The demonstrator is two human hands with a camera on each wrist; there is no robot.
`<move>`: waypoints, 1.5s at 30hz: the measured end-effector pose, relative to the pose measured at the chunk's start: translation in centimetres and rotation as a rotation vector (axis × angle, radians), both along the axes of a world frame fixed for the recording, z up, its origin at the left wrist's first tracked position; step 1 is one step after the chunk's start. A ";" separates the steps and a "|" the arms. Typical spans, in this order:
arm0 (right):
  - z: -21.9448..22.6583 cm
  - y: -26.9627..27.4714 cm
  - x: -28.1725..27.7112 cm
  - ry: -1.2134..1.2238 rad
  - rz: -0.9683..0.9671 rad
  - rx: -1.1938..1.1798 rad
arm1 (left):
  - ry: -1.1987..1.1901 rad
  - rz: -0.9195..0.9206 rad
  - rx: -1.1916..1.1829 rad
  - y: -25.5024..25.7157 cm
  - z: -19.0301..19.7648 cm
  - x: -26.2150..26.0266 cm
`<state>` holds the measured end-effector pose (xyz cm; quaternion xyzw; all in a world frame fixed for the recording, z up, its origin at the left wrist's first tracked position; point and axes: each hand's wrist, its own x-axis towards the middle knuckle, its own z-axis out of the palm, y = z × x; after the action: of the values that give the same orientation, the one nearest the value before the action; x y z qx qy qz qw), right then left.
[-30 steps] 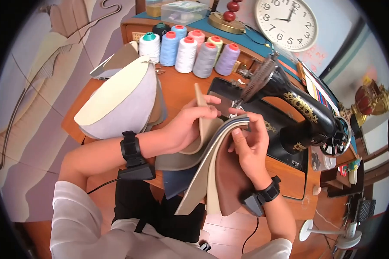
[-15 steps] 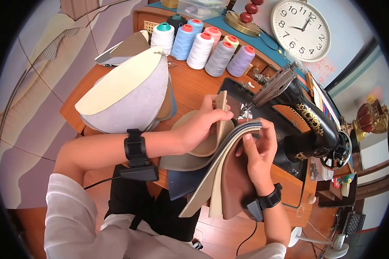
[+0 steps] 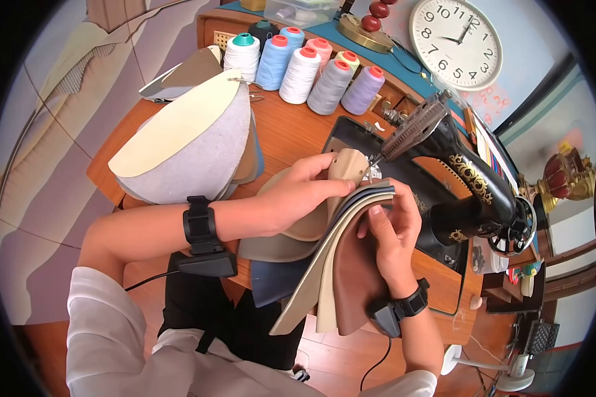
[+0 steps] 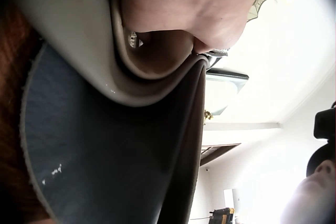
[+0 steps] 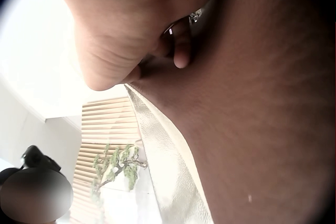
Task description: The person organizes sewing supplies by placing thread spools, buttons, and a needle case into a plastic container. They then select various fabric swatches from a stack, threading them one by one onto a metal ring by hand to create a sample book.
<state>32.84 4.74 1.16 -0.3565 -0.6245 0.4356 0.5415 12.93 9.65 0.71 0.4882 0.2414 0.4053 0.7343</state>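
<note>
A bundle of leather swatches hangs fanned out between my hands, over the table's front edge. My right hand (image 3: 396, 245) grips its gathered upper end, thumb across the brown swatch (image 3: 357, 271), which fills much of the right wrist view. Beside the brown one hang cream and taupe swatches. With my left hand (image 3: 288, 202) I pinch the end of a beige swatch (image 3: 344, 169), where small holes show. That swatch curves down in a loop beneath the left hand. In the left wrist view a dark blue swatch (image 4: 105, 145) hangs below a grey one (image 4: 68, 24).
A black sewing machine (image 3: 470, 169) stands just beyond the hands at the right. Fanned cream and lilac swatches (image 3: 185, 142) lie at the left of the wooden table (image 3: 298, 142). Several thread cones (image 3: 301, 76) line the back. A clock (image 3: 455, 43) is behind them.
The beige swatch's end, first seen edge-on, now turns its flat, holed face into view as the left hand moves right. The right hand keeps its grip. The head view has shifted slightly.
</note>
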 end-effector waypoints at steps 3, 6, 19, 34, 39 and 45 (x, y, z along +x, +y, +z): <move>0.0 0.0 0.3 0.018 0.027 -0.044 | -0.072 0.014 -0.017 -0.1 -0.2 0.2; 0.0 0.0 0.5 0.007 0.055 -0.009 | -0.088 -0.005 -0.031 0.0 -0.3 0.1; 0.6 -0.6 -0.4 -0.048 -0.053 0.009 | -0.062 -0.025 0.011 0.0 -0.3 0.0; 1.3 -0.5 -0.6 -0.079 -0.030 -0.087 | -0.145 -0.073 -0.067 -0.2 0.3 -0.1; 0.8 -0.3 0.2 -0.004 -0.015 -0.078 | -0.152 -0.020 -0.100 -0.2 0.5 0.0; 0.1 -0.1 0.8 0.100 0.058 -0.105 | -0.147 -0.041 -0.130 0.3 0.0 -0.3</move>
<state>33.68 4.64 1.29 -0.3442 -0.5829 0.5005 0.5397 12.58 10.00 0.66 0.4135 0.2027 0.4083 0.7882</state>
